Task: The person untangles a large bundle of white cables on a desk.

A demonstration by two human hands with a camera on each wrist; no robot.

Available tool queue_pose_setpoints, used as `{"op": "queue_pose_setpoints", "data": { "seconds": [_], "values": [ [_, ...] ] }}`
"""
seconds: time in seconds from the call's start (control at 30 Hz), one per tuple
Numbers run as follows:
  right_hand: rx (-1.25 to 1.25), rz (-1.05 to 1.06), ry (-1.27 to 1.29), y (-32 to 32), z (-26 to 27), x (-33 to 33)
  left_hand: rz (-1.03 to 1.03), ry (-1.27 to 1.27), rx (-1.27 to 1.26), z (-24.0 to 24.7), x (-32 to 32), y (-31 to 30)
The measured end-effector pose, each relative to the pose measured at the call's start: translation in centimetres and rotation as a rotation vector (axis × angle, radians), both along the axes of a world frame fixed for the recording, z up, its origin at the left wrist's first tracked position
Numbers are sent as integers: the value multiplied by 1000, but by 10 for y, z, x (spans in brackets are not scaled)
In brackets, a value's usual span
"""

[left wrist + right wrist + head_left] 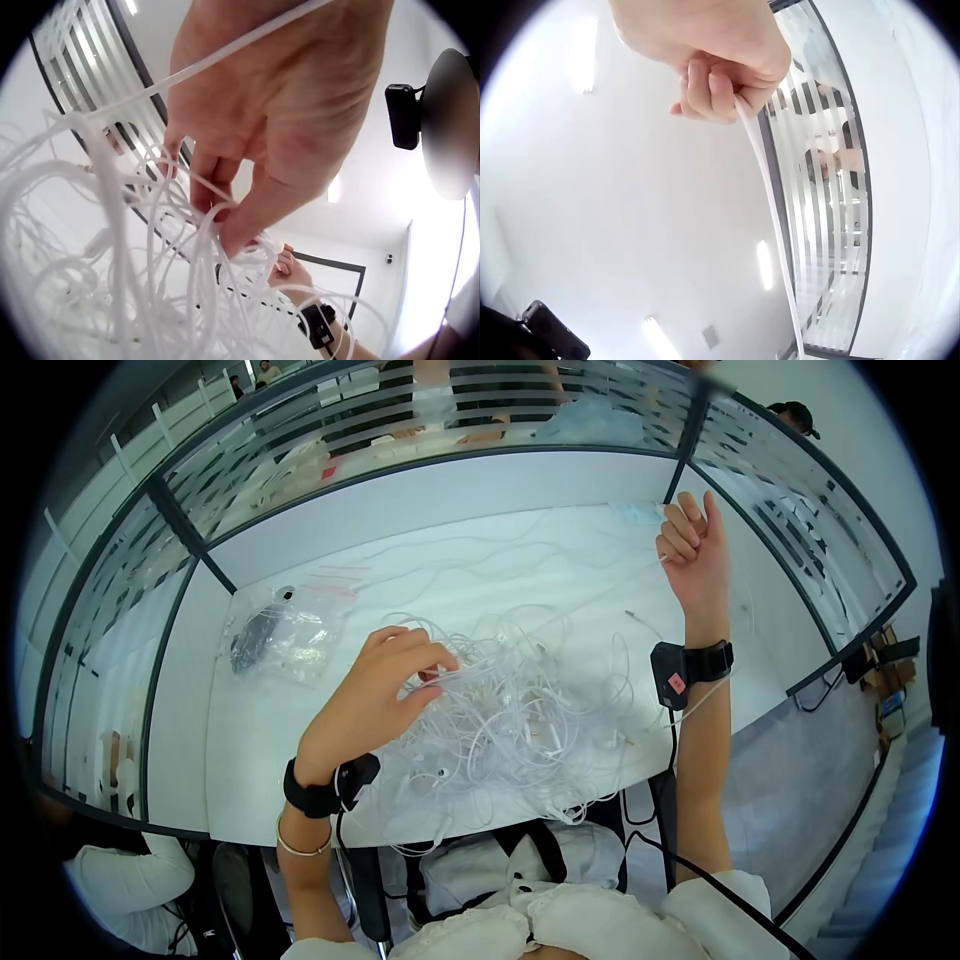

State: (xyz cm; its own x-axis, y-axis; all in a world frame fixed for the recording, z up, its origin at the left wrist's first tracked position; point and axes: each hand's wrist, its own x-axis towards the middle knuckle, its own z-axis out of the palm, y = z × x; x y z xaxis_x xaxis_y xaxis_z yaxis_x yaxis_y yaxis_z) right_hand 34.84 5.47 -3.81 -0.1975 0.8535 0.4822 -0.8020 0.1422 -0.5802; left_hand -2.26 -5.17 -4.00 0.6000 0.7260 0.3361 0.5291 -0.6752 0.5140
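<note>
A tangled heap of thin white cables (pixel 510 710) lies on the white table. My left hand (pixel 375 685) is at the heap's left side; in the left wrist view this hand (pixel 262 112) pinches several strands (pixel 202 240) between thumb and fingers. Raised near the table's far right part, my right hand (pixel 692 550) has its fingers curled. In the right wrist view the right hand (pixel 712 60) grips one white cable (pixel 769 187), which hangs down from the fingers.
Clear plastic bags (pixel 300 635), one with something dark inside, lie at the table's left. A pale blue packet (pixel 638 512) is by the back right corner. Partitions with striped glass (pixel 400 425) surround the table. A white and black bag (pixel 515 865) is below the front edge.
</note>
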Motion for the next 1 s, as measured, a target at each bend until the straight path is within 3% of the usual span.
{"op": "queue_pose_setpoints", "data": {
  "seconds": [0.1, 0.2, 0.43, 0.53, 0.63, 0.73, 0.83, 0.93, 1.0],
  "values": [
    [-21, 8, -101, -4, -4, -9, 64, -87, 110, -11, -4, -1],
    [-48, 6, -328, -11, -7, -29, 76, -229, -20, -25, -9, 3],
    [71, -104, -1146, -48, -13, -99, 58, -238, -5, -43, -12, 1],
    [332, -233, -1139, -57, -36, -126, 136, -234, -83, -40, -8, -6],
    [575, -319, -1141, -56, -52, -140, 106, -227, 7, -49, -11, -2],
    [432, -194, -1316, -67, -32, -135, 106, -242, -24, -53, -13, 0],
    [474, -255, -1303, -66, -32, -132, 190, -198, -168, -50, -11, -5],
    [351, -197, -1267, -67, -33, -132, 152, -288, -231, -50, -9, -4],
    [395, -224, -1229, -66, -36, -133, 133, -362, -196, -47, -4, -8]
  ]
}}
